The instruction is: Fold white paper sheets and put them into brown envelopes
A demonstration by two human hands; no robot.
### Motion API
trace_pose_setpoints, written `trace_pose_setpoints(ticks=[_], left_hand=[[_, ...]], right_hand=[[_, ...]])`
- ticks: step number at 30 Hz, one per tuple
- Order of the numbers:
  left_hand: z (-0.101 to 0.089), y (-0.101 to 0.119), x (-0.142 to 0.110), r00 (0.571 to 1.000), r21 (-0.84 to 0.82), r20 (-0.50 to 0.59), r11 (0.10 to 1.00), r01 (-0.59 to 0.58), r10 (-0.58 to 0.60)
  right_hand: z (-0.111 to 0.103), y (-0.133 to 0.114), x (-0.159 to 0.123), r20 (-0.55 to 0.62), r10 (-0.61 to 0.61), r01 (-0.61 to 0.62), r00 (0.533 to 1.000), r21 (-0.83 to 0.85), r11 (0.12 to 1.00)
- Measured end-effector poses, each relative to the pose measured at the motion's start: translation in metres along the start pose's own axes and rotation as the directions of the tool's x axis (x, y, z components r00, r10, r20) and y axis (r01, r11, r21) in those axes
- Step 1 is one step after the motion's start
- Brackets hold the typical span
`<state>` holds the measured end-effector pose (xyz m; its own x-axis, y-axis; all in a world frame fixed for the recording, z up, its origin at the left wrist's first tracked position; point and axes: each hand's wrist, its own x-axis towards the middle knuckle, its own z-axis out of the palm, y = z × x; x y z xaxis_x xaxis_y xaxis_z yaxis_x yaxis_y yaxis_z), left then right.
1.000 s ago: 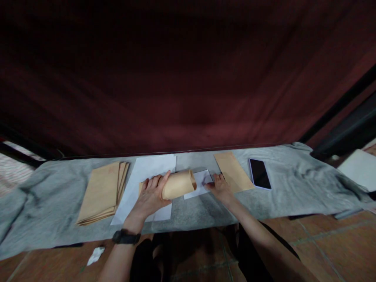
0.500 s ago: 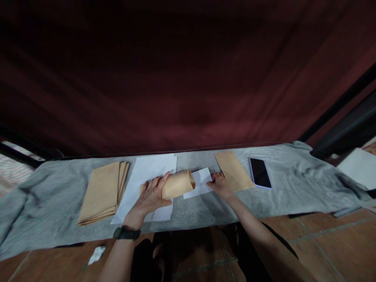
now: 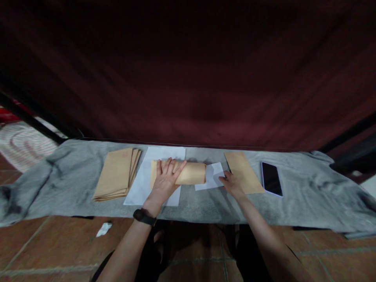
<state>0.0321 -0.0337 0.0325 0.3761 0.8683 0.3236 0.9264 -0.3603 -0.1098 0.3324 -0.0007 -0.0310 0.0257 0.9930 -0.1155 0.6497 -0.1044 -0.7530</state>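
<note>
My left hand, with a dark watch band at the wrist, lies with fingers spread on a brown paper envelope. The envelope's right end bulges open. Beneath its left part are white paper sheets. My right hand pinches the right edge of a folded white paper. That paper's left end is at the envelope's mouth, partly hidden by it; I cannot tell how much is inside. Just right of my right hand, another brown envelope lies flat.
A stack of brown envelopes lies at the left. A phone with a pale purple case lies at the right. Grey cloth covers the bench, with a dark red curtain behind. A crumpled white scrap is on the tiled floor.
My left hand has flattened out over the envelope, which now lies straighter and flatter. My right hand still pinches the folded paper by the envelope's mouth. The camera view has shifted.
</note>
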Motion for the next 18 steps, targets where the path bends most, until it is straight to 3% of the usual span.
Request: trace_pose_setpoints(ticks=[2,5,9,14,18], left_hand=[[-0.001,0.001,0.000,1.000,0.007,-0.002,1.000,0.010,-0.010],[0.000,0.002,-0.001,0.999,0.029,-0.018,0.999,0.039,-0.039],[0.002,0.002,-0.002,0.996,0.035,-0.041,0.997,0.076,-0.074],[0.004,0.004,-0.002,0.996,0.039,-0.046,0.996,0.084,-0.082],[0.003,0.004,-0.002,0.995,0.027,-0.038,0.995,0.094,-0.093]], right_hand=[[-0.006,0.005,-0.001,-0.055,-0.023,0.025,0.998,0.036,0.999],[-0.016,0.012,-0.002,-0.234,-0.076,0.102,0.969,0.100,0.990],[-0.029,0.020,0.000,-0.347,-0.027,0.108,0.937,0.215,0.971],[-0.038,0.021,0.001,-0.250,0.057,0.087,0.967,0.531,0.843],[-0.038,0.020,-0.003,-0.094,0.055,0.010,0.994,0.579,0.815]])
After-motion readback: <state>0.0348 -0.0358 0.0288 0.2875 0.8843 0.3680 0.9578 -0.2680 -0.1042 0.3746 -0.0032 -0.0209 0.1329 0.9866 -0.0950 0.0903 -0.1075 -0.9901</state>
